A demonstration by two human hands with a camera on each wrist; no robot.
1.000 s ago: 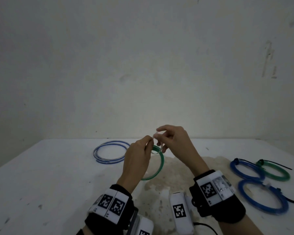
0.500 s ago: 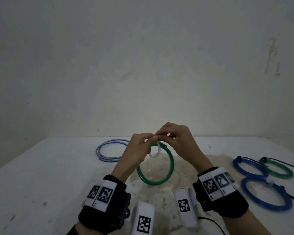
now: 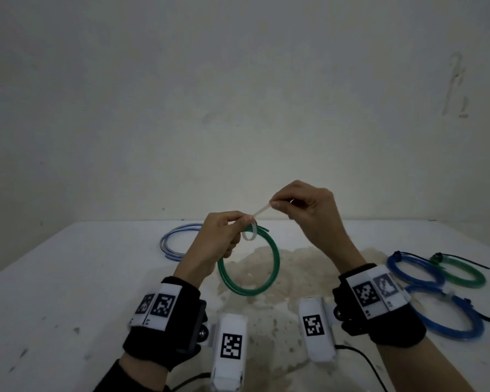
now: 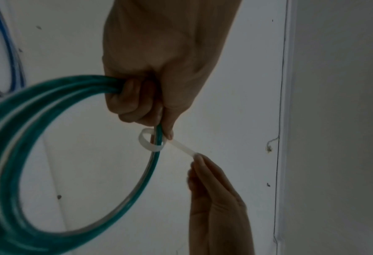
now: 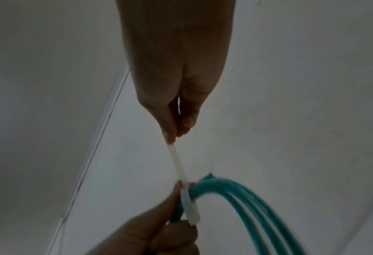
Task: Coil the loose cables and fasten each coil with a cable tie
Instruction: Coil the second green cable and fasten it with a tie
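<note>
Holding a green cable coil (image 3: 249, 267) up above a white desk (image 3: 68, 278), the left hand (image 3: 218, 241) has its fingers (image 4: 135, 103) curled around the coil's strands at the coil's top, so the rest of the loop hangs below the fist toward the desk. A pale, translucent cable tie (image 3: 251, 232) is looped loosely around the strands just beside the left thumb, where the coil leaves the fist; in the left wrist view the loop (image 4: 148, 141) is wider than the bundle it circles. The tie's free tail runs straight from the coil, up and to the right, to the right hand (image 3: 303, 213), which pinches its end between thumb and fingertips (image 5: 170, 132), the other fingers lightly bent. The right hand sits higher than the coil and a little apart from it, joined to it only by the tail.

Behind and to the left of the green coil, a loose blue and white cable (image 3: 176, 244) lies on the desk in a rough ring. Well to the right of the green coil lie three tied coils: a blue one (image 3: 413, 270), a green one (image 3: 458, 273) with a black tie tail sticking out, and a larger blue one (image 3: 447, 315) nearest the desk's front. Both wrists wear black bands carrying white blocks with square black-and-white markers.
</note>
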